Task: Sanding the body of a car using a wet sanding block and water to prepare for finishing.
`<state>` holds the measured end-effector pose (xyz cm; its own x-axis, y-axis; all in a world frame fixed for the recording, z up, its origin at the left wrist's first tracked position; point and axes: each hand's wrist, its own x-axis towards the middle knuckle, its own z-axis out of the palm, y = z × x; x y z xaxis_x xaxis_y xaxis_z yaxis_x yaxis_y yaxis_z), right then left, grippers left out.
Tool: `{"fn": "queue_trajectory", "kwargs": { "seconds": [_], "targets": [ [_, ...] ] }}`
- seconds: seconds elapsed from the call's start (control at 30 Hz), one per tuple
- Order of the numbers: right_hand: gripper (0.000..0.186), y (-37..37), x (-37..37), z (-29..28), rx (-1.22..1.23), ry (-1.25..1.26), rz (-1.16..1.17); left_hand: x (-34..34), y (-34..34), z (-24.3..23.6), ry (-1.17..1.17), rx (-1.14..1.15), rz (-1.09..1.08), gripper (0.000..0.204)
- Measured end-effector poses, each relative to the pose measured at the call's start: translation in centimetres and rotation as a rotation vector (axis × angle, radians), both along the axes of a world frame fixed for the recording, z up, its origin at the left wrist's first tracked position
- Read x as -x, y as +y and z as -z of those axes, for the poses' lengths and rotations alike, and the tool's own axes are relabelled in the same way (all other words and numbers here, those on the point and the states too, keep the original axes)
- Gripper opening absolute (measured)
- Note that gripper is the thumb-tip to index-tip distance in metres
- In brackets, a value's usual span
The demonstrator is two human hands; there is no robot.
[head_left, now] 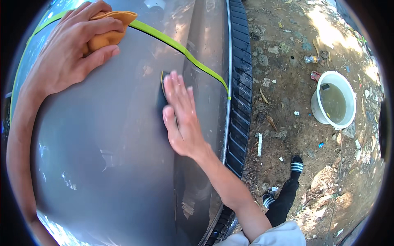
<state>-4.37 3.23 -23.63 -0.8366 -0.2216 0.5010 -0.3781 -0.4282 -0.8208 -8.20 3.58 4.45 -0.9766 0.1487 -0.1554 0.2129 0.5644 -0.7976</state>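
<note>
A grey, glossy car body panel (111, 123) fills the left half of the view, crossed by a strip of lime-green masking tape (164, 39). My left hand (78, 45) rests on the panel at the upper left, fingers closed around a folded orange cloth (107, 39). Lower and to the right, my right hand (182, 112) lies against the panel with its fingers held together. Under its palm and fingertips is a thin dark piece of sandpaper (161, 96) with a yellowish edge, mostly covered by the hand. It lies on the near side of the tape.
Along the panel's right side runs a black ribbed surface (239, 102) like tyre tread. A white bucket (315, 100) of murky water stands on the littered dirt ground (287, 135), near a plastic bottle (312, 59). My feet in striped slides (296, 167) are at the lower right.
</note>
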Motion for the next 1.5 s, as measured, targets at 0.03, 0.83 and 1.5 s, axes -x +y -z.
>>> {"fn": "queue_trajectory", "kwargs": {
  "seconds": [0.03,0.83,1.5],
  "targets": [
    [0.057,0.5,-0.3,0.1,-0.019,0.016,-0.007,0.0,0.7,-0.2,0.000,-0.013,-0.019,0.036],
    [0.041,-1.5,5.5,-3.9,0.153,0.042,0.213,0.9,-4.4,-3.1,-0.081,-0.052,0.126,0.033],
    [0.045,-1.9,5.6,3.7,0.206,-0.098,0.055,1.4,-4.8,-2.9,-0.105,0.013,0.153,0.035]
  ]
}}
